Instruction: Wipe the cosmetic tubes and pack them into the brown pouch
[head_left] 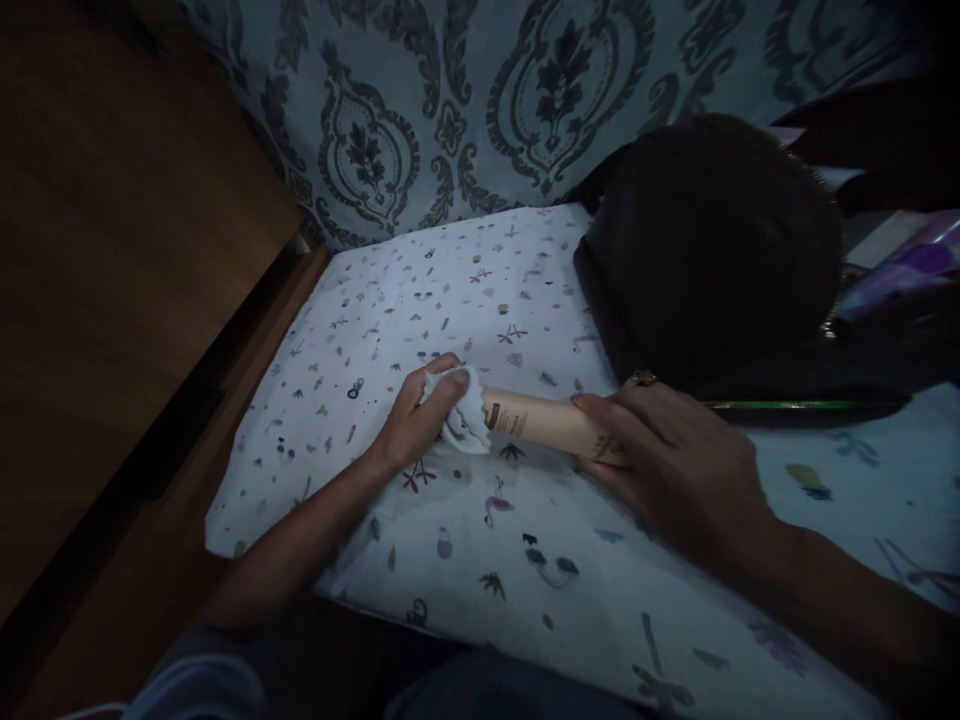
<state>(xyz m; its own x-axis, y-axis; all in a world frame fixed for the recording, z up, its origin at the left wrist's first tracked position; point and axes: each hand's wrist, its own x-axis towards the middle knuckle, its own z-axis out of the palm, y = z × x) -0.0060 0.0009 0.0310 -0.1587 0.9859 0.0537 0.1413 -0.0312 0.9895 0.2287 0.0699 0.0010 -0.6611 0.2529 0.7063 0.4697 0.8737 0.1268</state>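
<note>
A beige tube [541,418] with dark printing lies level between my two hands, above the printed cloth. My right hand [667,450], wearing a ring, is closed round the tube's right end. A small white cloth [468,420] with a scalloped edge wraps the tube's left end, which it hides. Thumb and fingers of my left hand [424,405] press that cloth against the tube.
Patterned white fabric [420,300] covers the padded surface beneath my hands. A dark bag [720,250] stands at the right, with a purple package [911,265] by its open zip. Brown wood [135,300] borders the left; a damask-patterned backing [450,110] rises behind.
</note>
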